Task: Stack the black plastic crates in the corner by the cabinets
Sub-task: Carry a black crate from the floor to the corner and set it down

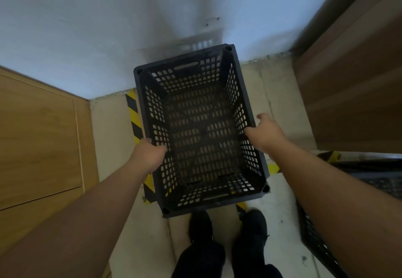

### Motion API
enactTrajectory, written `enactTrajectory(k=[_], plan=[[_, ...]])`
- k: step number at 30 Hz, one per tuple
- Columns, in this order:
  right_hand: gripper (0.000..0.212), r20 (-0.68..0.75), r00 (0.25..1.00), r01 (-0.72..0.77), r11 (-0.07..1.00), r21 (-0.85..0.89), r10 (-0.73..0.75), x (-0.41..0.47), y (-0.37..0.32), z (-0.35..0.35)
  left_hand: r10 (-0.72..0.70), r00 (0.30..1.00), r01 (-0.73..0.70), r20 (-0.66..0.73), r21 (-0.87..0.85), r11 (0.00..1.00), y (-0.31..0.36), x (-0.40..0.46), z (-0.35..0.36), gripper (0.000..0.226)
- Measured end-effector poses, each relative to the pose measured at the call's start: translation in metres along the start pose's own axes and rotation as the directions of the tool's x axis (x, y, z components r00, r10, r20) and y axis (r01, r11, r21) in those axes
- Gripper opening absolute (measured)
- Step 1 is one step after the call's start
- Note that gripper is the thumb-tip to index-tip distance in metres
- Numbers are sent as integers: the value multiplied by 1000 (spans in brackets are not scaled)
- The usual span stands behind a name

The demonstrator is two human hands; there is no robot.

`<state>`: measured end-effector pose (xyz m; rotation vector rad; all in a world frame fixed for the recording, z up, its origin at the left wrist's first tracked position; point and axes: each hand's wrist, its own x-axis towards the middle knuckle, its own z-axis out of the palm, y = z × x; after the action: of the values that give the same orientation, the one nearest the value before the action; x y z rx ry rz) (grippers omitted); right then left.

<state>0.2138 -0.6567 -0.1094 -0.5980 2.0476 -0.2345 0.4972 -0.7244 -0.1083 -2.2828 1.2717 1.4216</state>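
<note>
Two hands on one black crate (201, 130), seen from above by the head camera.

Far left: wooden cabinet door (39, 134), its corner meeting the pale wall (108, 17). Just right of it, a strip of yellow-and-black floor tape (133, 114) runs along the crate's left side and is partly hidden beneath it.

Left hand (150, 155): curled over the crate's left rim, fingers hooked inward against the perforated wall. Closed grip on the rim.

Crate: open side up, empty, far short end close against the wall, turned slightly off square. Whether it rests on the floor or on another crate below cannot be told; only one rim line is clearly visible.

Right hand (266, 133): at the right rim, thumb lifted free, fingers loosely bent over the edge. Contact looks light, more steadying than gripping.

Below centre: dark shoes (228, 230) standing just short of the near rim.

Right: a second black crate (348, 201) at the frame edge, partly behind the right forearm, with a brown cabinet side (359, 71) above it.

Risks, as judged:
- Uneven grip. If the crate is lifted or shifted, the looser right side could drop and tilt it.
- Skewed placement. The next crate's corners may not seat, giving an unstable stack.
- Toes close to the near edge if it slips.
</note>
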Motion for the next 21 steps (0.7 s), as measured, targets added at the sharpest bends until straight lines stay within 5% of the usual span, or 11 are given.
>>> enactTrajectory(k=[13, 21], plan=[[68, 32, 987, -163, 961, 225, 160, -157, 99, -47, 284, 927, -372, 245, 504, 780, 48, -145, 36, 81], [68, -50, 931, -315, 867, 386, 361, -242, 173, -91, 386, 818, -573, 426, 657, 490, 88, -220, 63, 70]])
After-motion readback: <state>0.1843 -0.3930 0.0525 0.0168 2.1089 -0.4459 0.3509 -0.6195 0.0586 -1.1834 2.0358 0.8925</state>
